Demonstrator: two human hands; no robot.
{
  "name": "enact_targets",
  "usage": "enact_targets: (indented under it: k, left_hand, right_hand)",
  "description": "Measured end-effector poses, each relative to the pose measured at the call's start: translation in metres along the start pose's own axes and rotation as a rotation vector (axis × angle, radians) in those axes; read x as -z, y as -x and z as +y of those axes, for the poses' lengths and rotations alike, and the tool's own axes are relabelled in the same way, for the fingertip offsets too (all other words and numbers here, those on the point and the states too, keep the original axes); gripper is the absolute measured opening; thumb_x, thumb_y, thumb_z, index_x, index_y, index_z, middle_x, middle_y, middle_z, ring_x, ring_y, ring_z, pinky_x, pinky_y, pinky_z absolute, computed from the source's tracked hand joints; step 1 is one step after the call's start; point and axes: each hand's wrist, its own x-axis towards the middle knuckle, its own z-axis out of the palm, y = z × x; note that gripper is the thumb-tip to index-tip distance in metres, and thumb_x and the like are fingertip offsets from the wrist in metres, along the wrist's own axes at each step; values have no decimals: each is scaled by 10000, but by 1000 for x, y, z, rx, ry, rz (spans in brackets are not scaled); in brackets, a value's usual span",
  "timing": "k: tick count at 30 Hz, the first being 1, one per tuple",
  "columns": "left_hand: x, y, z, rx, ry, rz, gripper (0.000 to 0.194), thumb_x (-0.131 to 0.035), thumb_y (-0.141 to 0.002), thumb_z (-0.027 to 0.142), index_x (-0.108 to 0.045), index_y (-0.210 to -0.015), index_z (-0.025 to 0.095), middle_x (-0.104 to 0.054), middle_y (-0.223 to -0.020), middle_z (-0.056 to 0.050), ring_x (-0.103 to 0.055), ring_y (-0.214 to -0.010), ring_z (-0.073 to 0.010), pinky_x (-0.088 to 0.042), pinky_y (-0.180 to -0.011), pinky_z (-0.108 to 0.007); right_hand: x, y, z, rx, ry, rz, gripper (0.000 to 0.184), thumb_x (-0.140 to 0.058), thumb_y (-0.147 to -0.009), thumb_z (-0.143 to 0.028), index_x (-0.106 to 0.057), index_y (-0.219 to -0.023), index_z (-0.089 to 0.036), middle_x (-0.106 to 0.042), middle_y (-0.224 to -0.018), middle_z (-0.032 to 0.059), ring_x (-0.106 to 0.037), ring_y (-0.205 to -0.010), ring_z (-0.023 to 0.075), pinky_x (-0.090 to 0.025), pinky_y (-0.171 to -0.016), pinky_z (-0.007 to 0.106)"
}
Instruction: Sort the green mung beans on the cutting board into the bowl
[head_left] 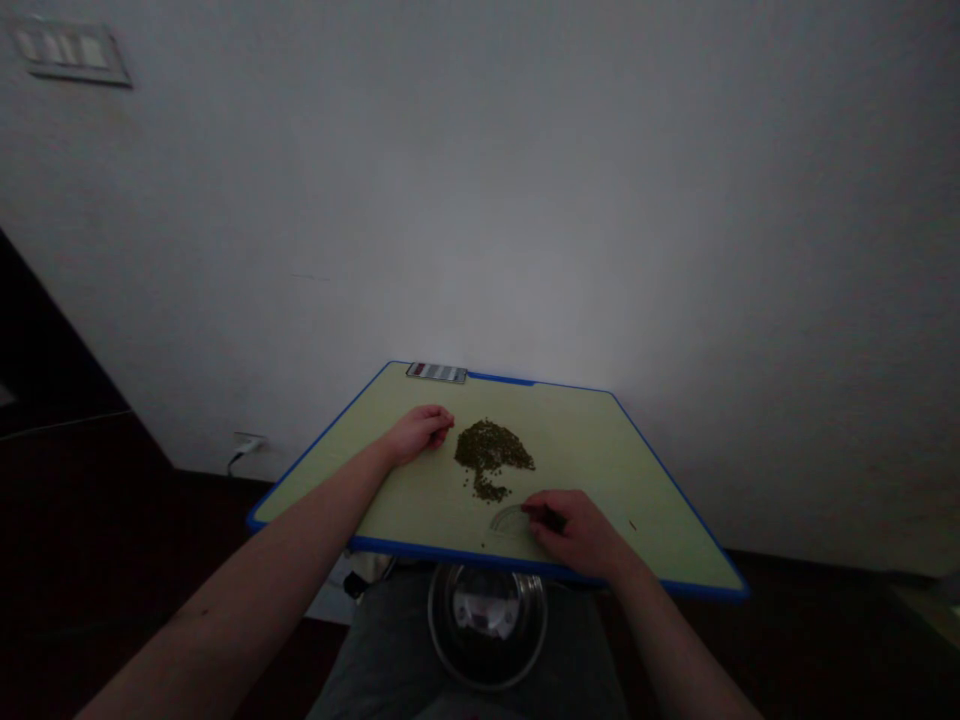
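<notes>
A pile of small dark green-brown grains, like beans or lentils [491, 447], lies on the pale tabletop [585, 440], with a thin tail of grains curling toward me. Beside the pile's left edge rests my left hand [422, 433], fingers curled together; whatever may be inside them is hidden. Nearer the front edge, my right hand [574, 525] pinches a clear protractor [508, 519] lying at the table surface, its curved edge toward the left. The protractor is just below the tail of grains, apart from the main pile. One loose grain sits close to the front edge.
A shiny metal bowl [487, 625] sits on my lap under the table's blue front edge. A phone [436, 373] lies at the back left. On the right is a tiny reddish-brown sliver [632, 525]. The wall [525, 200] stands right behind the table.
</notes>
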Motion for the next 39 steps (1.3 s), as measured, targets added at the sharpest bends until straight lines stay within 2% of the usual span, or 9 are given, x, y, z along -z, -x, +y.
enact_targets:
  k: [4, 11, 18, 22, 39]
  left_hand:
    - [1, -1, -1, -7, 6, -3, 201, -618, -653, 316, -520, -661, 141, -446, -473, 39, -395, -403, -56, -269, -387, -191]
    - [1, -1, 0, 6, 17, 1, 202, -618, -655, 312, -510, -655, 141, -452, -492, 37, -402, -410, -55, -270, -384, -190]
    - [1, -2, -2, -14, 35, -10, 189, -614, -663, 305, -517, -661, 144, -450, -476, 39, -394, -401, -57, -265, -385, -195]
    - [2, -2, -3, -21, 23, -14, 180, -606, -671, 307, -522, -667, 147, -452, -470, 40, -393, -397, -59, -261, -383, -199]
    - [1, -1, 0, -4, 22, -6, 176, -605, -674, 290, -516, -668, 139, -453, -487, 41, -400, -401, -54, -270, -381, -189]
  right_hand:
    - [0, -1, 1, -2, 5, -25, 303, -520, -737, -176, -633, -1019, -166, -666, -822, 48, -584, -697, 142, -444, -653, 248]
    - [0, -3, -1, 23, 51, -80, 358, -525, -762, -216, -601, -1111, -191, -660, -743, 24, -571, -641, 130, -421, -611, 233]
    - [0, -3, -7, 45, 8, -107, 335, -528, -774, -230, -608, -1096, -185, -666, -772, 29, -583, -677, 132, -430, -642, 233]
    - [-1, -2, -5, 39, -7, -114, 326, -534, -771, -223, -611, -1086, -187, -649, -729, 15, -571, -637, 122, -431, -626, 231]
    - [0, 0, -3, 19, -63, -97, 294, -558, -746, -208, -637, -1027, -181, -667, -786, 30, -598, -696, 137, -455, -658, 241]
